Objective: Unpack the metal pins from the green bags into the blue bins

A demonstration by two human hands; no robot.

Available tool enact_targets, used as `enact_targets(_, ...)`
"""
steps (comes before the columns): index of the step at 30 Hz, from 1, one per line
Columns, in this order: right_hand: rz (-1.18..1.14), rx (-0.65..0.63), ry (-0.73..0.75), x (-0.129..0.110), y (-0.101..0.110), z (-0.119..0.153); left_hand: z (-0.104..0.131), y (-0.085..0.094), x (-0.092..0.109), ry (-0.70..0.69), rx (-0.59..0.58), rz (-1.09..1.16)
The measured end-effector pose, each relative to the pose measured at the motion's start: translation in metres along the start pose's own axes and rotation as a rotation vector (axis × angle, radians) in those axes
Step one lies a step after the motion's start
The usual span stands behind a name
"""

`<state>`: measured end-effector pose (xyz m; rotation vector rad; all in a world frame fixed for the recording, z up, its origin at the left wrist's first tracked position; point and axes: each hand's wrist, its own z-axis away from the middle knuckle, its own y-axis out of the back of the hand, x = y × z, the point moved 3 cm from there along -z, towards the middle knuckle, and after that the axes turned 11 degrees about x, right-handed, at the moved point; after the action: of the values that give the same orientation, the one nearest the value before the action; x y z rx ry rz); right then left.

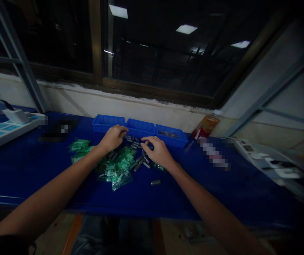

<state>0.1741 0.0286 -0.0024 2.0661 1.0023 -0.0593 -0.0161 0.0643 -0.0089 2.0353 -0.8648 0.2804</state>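
Cylinders (138, 160), small, grey and metallic, lie in a loose cluster on the dark blue surface (189, 198) in the head view, mostly between and just below the two hands. One lone cylinder (155, 182) lies apart from the others, nearer the person.

The left hand (113, 137) is above the far edge of a heap of green-printed clear packets (116, 170), its fingers curled and pointing to the right; whether they pinch anything cannot be told. The right hand (157, 152) is over the right side of the cluster, thumb and forefinger bent towards the left hand; whether anything sits between them cannot be told either. The two hands are apart.

Beyond them, three blue bins stand in a row near the wall (69, 99): a left bin (106, 129), a middle bin (140, 134) and a right bin (172, 142), the last holding some thin pieces too dim to identify. A bottle (207, 124) with an orange-brown body is tilted just right of the row. At far left lies a white power strip (1, 132) with a plug (15, 116) in it.
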Motion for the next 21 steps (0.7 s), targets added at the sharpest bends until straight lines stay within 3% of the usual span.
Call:
enact_targets(3,0.037,0.083,0.036,-0.012,-0.004,-0.010,-0.002,-0.004,0.008,0.153,-0.027,0.462)
enact_targets(6,0.084,0.100,0.107,-0.025,-0.015,-0.022,-0.003,-0.005,0.010,0.196,0.004,0.680)
enact_targets(10,0.083,0.175,0.102,-0.035,-0.025,-0.029,0.000,0.002,0.007,0.174,0.107,0.575)
enact_targets(14,0.069,0.209,0.092,-0.034,-0.025,-0.019,0.013,0.009,0.019,-0.043,0.163,0.267)
enact_targets(21,-0.018,0.212,-0.057,-0.020,-0.024,-0.011,0.023,0.003,0.036,-0.201,0.124,0.280)
